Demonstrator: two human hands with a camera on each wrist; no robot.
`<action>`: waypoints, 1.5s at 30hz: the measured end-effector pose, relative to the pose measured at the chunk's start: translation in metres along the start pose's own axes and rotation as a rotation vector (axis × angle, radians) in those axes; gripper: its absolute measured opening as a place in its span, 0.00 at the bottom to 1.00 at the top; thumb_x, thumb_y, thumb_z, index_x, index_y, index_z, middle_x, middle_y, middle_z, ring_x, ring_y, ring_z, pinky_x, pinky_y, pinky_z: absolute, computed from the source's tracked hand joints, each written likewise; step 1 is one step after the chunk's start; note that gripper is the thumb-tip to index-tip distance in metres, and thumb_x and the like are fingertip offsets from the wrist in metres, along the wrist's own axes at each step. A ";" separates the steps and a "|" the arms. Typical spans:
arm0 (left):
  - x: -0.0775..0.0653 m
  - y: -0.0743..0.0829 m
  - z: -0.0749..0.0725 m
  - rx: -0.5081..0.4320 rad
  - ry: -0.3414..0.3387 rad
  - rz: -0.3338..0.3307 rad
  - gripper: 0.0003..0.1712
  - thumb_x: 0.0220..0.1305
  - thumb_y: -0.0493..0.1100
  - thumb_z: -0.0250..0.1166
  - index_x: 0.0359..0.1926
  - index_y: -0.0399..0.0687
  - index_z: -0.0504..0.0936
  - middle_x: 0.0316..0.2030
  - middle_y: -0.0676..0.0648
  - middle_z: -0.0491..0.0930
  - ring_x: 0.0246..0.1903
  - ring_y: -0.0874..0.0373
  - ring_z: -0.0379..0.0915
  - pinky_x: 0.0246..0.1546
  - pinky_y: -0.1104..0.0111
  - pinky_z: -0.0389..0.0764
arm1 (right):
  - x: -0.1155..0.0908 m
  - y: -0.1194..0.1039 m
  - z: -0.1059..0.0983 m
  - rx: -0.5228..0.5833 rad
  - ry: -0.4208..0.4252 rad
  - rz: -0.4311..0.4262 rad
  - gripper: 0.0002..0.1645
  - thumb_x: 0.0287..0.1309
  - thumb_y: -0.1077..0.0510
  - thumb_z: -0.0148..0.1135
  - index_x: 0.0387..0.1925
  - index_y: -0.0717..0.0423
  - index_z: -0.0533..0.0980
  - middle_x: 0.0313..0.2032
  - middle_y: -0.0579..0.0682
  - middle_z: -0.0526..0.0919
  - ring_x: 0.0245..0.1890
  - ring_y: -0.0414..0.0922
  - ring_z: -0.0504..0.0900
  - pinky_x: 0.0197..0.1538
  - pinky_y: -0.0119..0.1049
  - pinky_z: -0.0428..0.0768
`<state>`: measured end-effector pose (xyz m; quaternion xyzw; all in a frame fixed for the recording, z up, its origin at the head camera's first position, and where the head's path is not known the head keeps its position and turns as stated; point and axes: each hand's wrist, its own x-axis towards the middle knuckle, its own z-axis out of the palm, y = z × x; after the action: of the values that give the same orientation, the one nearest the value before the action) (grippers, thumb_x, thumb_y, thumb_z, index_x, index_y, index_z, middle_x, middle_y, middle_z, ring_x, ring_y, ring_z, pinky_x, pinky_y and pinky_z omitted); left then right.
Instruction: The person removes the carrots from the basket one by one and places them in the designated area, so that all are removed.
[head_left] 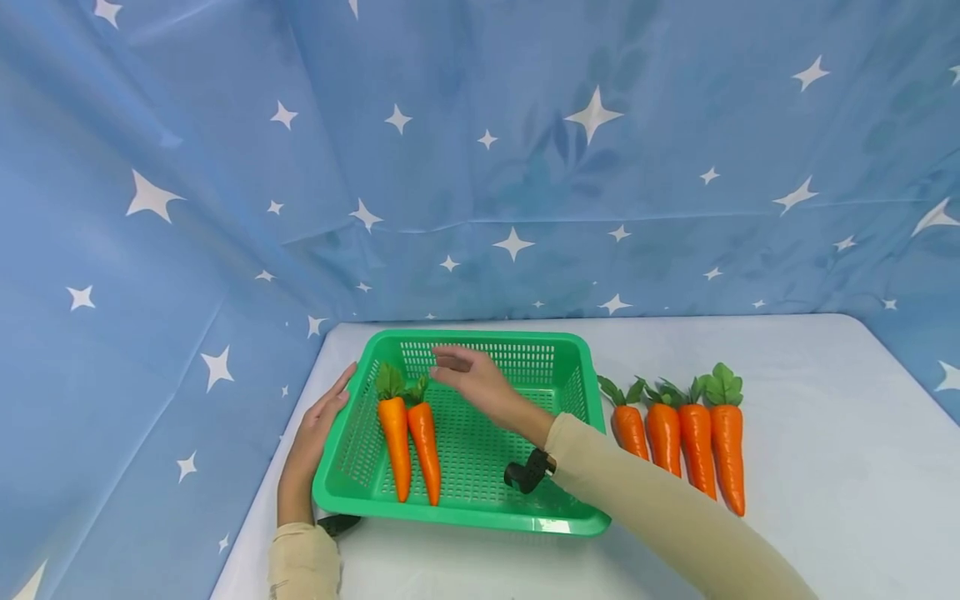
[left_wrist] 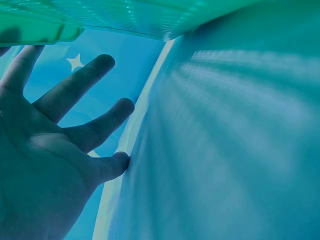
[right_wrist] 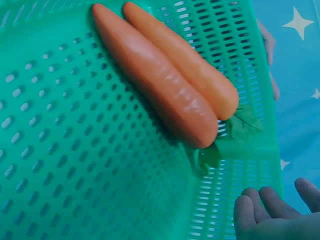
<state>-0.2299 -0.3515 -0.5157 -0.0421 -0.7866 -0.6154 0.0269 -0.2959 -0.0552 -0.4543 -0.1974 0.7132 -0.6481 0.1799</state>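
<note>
A green plastic basket [head_left: 465,514] with slotted walls stands on the white table. Inside it, toward the left wall, lie two orange carrots [head_left: 394,442] side by side with their leafy tops at the back. My left hand [head_left: 311,433] rests along the outside of the basket's left rim; the left wrist view shows its fingers [left_wrist: 97,127] straight and spread. Over the basket reaches my right hand [head_left: 480,385], to the right of the carrots' leaves, holding nothing. In the right wrist view its fingers [right_wrist: 275,205] are loosely bent, apart from the carrots.
Several more carrots [head_left: 697,442] lie in a row on the white table [head_left: 832,433] right of the basket, partly behind my right sleeve [head_left: 645,500]. A blue curtain [head_left: 480,175] with white stars hangs behind the table and along its left side.
</note>
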 end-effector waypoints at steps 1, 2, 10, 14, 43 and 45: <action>0.000 0.000 0.000 -0.001 0.000 -0.001 0.30 0.89 0.55 0.45 0.85 0.60 0.60 0.84 0.55 0.52 0.83 0.53 0.43 0.66 0.81 0.60 | 0.000 0.001 0.001 0.003 0.000 0.006 0.32 0.77 0.55 0.63 0.76 0.62 0.71 0.71 0.65 0.74 0.71 0.59 0.74 0.70 0.59 0.73; -0.001 0.000 0.000 -0.004 0.001 -0.002 0.30 0.89 0.55 0.45 0.85 0.60 0.60 0.84 0.55 0.52 0.83 0.54 0.43 0.66 0.81 0.60 | 0.000 0.002 0.001 0.009 -0.003 0.016 0.32 0.77 0.56 0.63 0.76 0.61 0.71 0.72 0.65 0.74 0.71 0.59 0.74 0.70 0.59 0.72; -0.002 0.002 -0.001 -0.004 0.012 -0.014 0.31 0.89 0.55 0.45 0.85 0.59 0.60 0.84 0.54 0.52 0.82 0.55 0.43 0.67 0.81 0.59 | -0.002 0.008 0.008 -0.021 -0.012 0.055 0.31 0.77 0.55 0.64 0.75 0.60 0.73 0.70 0.63 0.76 0.69 0.59 0.76 0.68 0.61 0.73; -0.002 0.001 -0.001 -0.005 0.013 -0.019 0.31 0.89 0.55 0.45 0.86 0.59 0.60 0.84 0.54 0.52 0.82 0.55 0.43 0.67 0.81 0.59 | -0.003 0.012 0.012 -0.018 -0.026 0.082 0.31 0.75 0.56 0.66 0.75 0.59 0.74 0.70 0.62 0.77 0.69 0.58 0.76 0.68 0.60 0.74; -0.001 -0.001 0.000 -0.023 0.010 -0.015 0.31 0.89 0.55 0.45 0.85 0.60 0.60 0.84 0.54 0.54 0.81 0.58 0.46 0.66 0.81 0.61 | -0.005 0.030 0.034 0.029 -0.127 0.141 0.30 0.70 0.65 0.66 0.72 0.65 0.75 0.70 0.63 0.74 0.59 0.56 0.84 0.57 0.48 0.85; -0.001 -0.001 0.001 -0.026 0.006 -0.012 0.31 0.89 0.56 0.45 0.85 0.60 0.60 0.84 0.54 0.53 0.82 0.58 0.46 0.66 0.81 0.62 | -0.004 0.030 0.034 0.047 -0.133 0.142 0.31 0.69 0.66 0.66 0.72 0.65 0.75 0.71 0.63 0.74 0.57 0.55 0.84 0.56 0.47 0.85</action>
<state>-0.2293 -0.3512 -0.5168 -0.0358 -0.7786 -0.6260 0.0249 -0.2759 -0.0797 -0.4877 -0.1848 0.6966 -0.6357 0.2766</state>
